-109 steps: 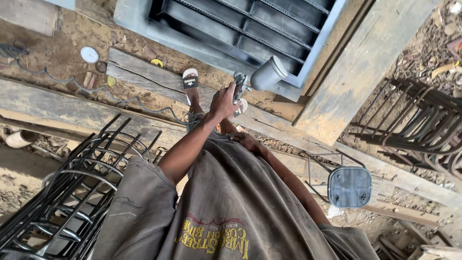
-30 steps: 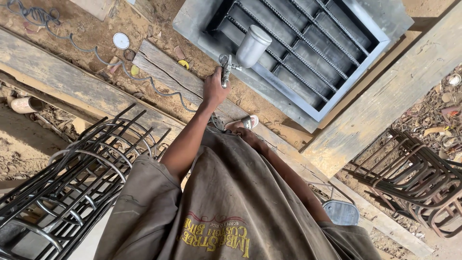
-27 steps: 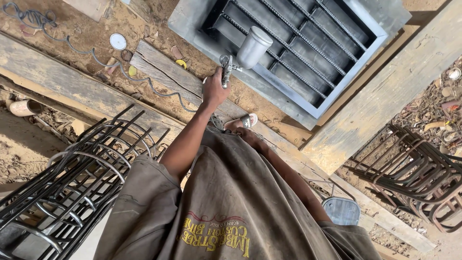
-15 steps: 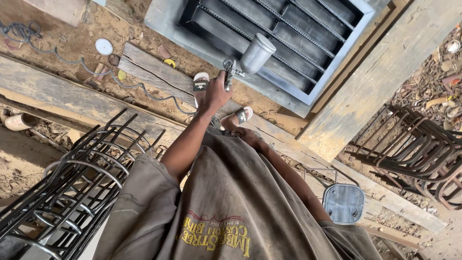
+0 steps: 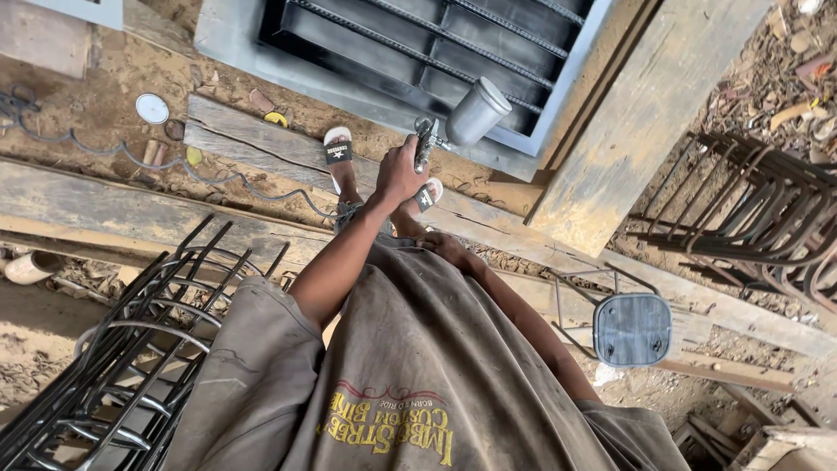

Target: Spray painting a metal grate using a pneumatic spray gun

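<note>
My left hand (image 5: 399, 171) is stretched out in front of me, shut on a metal spray gun (image 5: 426, 143) whose silver cup (image 5: 476, 111) tilts to the right. The gun hangs over the near edge of a grey-framed metal grille (image 5: 261, 63) lying flat on the ground, with dark bars inside. My right hand (image 5: 443, 245) rests against my waist on my grey shirt, its fingers hidden from view. My feet in white sandals (image 5: 337, 153) stand on a wooden plank (image 5: 253, 144) just below the gun.
Black curved metal frames are stacked at lower left (image 5: 131, 349) and at right (image 5: 750, 218). A small stool with a grey seat (image 5: 632, 328) stands to my right. A thick wooden beam (image 5: 645, 113) runs beside the grille. A hose (image 5: 131, 162) and a white lid (image 5: 153, 108) lie on the dirt.
My left hand has carried the spray gun to the right along the grille's near edge, from its left corner toward the right corner. My right hand stays at my waist.
</note>
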